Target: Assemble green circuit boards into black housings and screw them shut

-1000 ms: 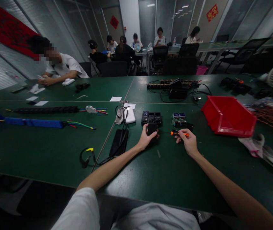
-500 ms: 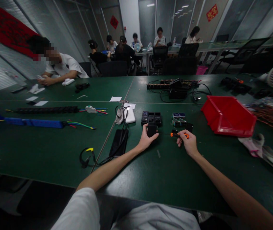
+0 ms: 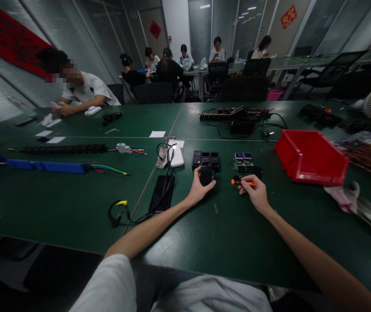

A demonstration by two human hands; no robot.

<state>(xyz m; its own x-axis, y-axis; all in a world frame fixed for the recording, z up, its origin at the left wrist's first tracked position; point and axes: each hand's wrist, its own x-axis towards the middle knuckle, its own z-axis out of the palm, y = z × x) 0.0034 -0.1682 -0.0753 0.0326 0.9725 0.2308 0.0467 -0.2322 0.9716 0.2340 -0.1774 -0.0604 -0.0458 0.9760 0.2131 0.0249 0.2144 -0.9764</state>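
Note:
My left hand (image 3: 199, 189) is closed around a small black box-shaped module (image 3: 206, 175), thumb on its near right side. In my right hand (image 3: 255, 193) is an orange-handled screwdriver (image 3: 244, 183), its thin shaft pointing left at the side of the module. Whether the tip touches the module I cannot tell. Just behind my left hand stand several similar black modules (image 3: 206, 158) in a row. Green circuit boards with small screens (image 3: 243, 161) lie beyond my right hand, and a flat black piece (image 3: 257, 173) is partly hidden behind that hand.
A red plastic bin (image 3: 315, 173) sits to the right, with a pale glove (image 3: 344, 197) before it. Left of my hands are a black phone (image 3: 160, 197) with a cable over it and a white power bank (image 3: 177, 156). A person (image 3: 84, 89) sits across the green table (image 3: 75, 208).
The screwdriver's handle has turned a little in my right fingers, which have shifted slightly. My left hand and the black module stay in place.

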